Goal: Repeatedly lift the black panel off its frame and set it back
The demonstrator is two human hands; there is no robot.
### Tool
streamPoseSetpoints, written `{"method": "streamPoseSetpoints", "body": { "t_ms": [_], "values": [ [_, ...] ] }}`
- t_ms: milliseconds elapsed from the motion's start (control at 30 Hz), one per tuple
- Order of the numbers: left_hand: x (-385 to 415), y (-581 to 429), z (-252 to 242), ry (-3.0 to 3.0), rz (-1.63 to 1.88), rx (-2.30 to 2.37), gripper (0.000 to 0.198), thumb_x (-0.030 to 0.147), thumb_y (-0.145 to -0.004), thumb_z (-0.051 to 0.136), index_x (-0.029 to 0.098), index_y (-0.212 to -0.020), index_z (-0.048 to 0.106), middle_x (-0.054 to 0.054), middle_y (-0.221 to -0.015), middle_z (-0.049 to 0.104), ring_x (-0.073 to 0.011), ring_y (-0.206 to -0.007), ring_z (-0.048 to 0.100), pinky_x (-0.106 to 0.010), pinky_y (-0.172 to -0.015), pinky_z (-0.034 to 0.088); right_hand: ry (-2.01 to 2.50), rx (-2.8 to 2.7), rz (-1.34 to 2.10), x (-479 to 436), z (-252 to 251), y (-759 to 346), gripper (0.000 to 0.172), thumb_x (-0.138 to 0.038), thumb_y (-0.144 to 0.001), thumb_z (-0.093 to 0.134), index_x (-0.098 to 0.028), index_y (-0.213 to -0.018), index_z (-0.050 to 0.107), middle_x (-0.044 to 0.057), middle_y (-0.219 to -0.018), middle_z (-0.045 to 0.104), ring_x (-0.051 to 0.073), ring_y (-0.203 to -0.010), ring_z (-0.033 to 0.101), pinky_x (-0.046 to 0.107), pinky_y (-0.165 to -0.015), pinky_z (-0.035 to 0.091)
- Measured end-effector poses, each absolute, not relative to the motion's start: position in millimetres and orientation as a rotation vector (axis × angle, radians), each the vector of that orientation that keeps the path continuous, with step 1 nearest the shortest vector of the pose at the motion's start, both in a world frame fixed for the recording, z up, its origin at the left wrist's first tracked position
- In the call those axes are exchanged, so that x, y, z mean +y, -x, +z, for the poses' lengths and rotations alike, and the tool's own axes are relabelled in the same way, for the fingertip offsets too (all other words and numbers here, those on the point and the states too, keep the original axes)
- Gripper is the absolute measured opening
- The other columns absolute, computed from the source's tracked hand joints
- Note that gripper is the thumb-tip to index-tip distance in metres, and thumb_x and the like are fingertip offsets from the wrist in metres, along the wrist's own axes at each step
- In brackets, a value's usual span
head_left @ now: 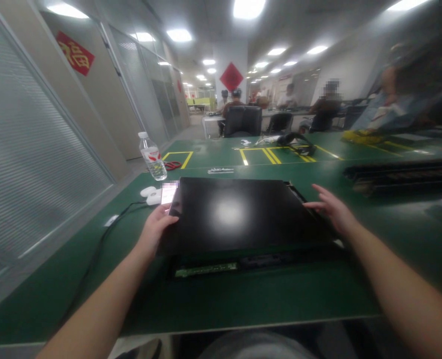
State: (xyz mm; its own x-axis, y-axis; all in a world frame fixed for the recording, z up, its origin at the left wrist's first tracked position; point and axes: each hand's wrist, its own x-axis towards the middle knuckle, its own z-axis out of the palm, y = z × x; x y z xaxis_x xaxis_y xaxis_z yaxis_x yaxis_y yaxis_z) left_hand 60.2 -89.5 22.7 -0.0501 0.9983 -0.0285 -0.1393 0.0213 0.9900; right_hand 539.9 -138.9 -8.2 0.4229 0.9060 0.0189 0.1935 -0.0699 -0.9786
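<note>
A flat, glossy black display panel (243, 199) sits in front of me, with a ceiling light mirrored in its surface. Its near edge appears raised above a dark frame (288, 257), where a strip of green circuit board (206, 270) shows. My left hand (156, 224) grips the panel's left edge, thumb on top and the other fingers partly hidden. At the right edge, my right hand (333, 209) is open with its fingers apart. One fingertip is at or close to the frame's right side; whether it touches, I cannot tell.
A water bottle (152, 157), red-handled scissors (173, 165), a lit phone (167, 193) and a white earbud case (153, 196) are at the left. A black cable (110, 227) crosses the green table (261, 304). Long dark parts (403, 175) lie right; a person (411, 85) stands beyond.
</note>
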Motion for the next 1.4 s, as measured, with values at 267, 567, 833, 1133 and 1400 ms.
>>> {"method": "streamPoseSetpoints", "body": {
  "t_ms": [267,567,833,1133,1400],
  "values": [
    [-95.7,-69.0,17.9,-1.056,1.202,1.132,0.056,0.023,-0.054,0.080,0.017,-0.107,0.064,-0.003,-0.081,0.076,-0.0288,-0.079,0.074,-0.039,-0.073,0.057,1.603,-1.041,0.664,-139.7,-12.2,-542.1,0.059,-0.055,-0.082,0.058,-0.025,-0.132,0.061,0.007,-0.085,0.079,0.030,-0.096,0.068,0.042,-0.082,0.047],
    [-99.0,-77.5,13.9,-1.037,1.124,1.110,0.059,0.023,-0.054,0.085,0.015,-0.108,0.063,-0.008,-0.087,0.078,-0.0325,-0.087,0.075,-0.045,-0.083,0.058,1.613,-1.032,0.570,-139.4,-13.3,-547.0,0.048,-0.053,-0.081,0.058,-0.025,-0.119,0.065,0.006,-0.077,0.077,0.030,-0.095,0.070,0.039,-0.075,0.048],
    [-95.5,-74.5,6.5,-1.034,1.098,1.101,0.059,0.020,-0.060,0.085,0.016,-0.115,0.064,-0.011,-0.099,0.079,-0.0326,-0.097,0.075,-0.046,-0.091,0.057,1.644,-1.015,0.569,-140.9,-9.4,-543.4,0.047,-0.049,-0.080,0.060,-0.023,-0.118,0.065,0.006,-0.077,0.076,0.030,-0.095,0.069,0.039,-0.077,0.047],
    [-94.3,-74.0,8.2,-1.045,1.062,1.143,0.048,0.016,-0.062,0.083,0.015,-0.107,0.066,-0.010,-0.093,0.080,-0.0295,-0.086,0.077,-0.041,-0.083,0.059,1.713,-1.088,0.530,-142.8,-11.0,-542.5,0.040,-0.048,-0.082,0.060,-0.022,-0.111,0.071,0.008,-0.082,0.076,0.030,-0.094,0.070,0.039,-0.078,0.048],
    [-87.6,-69.2,-0.9,-1.050,1.035,1.121,0.054,0.016,-0.062,0.085,0.013,-0.111,0.064,-0.013,-0.100,0.080,-0.0294,-0.092,0.077,-0.040,-0.084,0.059,1.805,-1.119,0.438,-138.2,-16.4,-545.9,0.043,-0.047,-0.080,0.061,-0.019,-0.109,0.073,0.009,-0.084,0.077,0.027,-0.083,0.070,0.037,-0.075,0.048]
  ]
}}
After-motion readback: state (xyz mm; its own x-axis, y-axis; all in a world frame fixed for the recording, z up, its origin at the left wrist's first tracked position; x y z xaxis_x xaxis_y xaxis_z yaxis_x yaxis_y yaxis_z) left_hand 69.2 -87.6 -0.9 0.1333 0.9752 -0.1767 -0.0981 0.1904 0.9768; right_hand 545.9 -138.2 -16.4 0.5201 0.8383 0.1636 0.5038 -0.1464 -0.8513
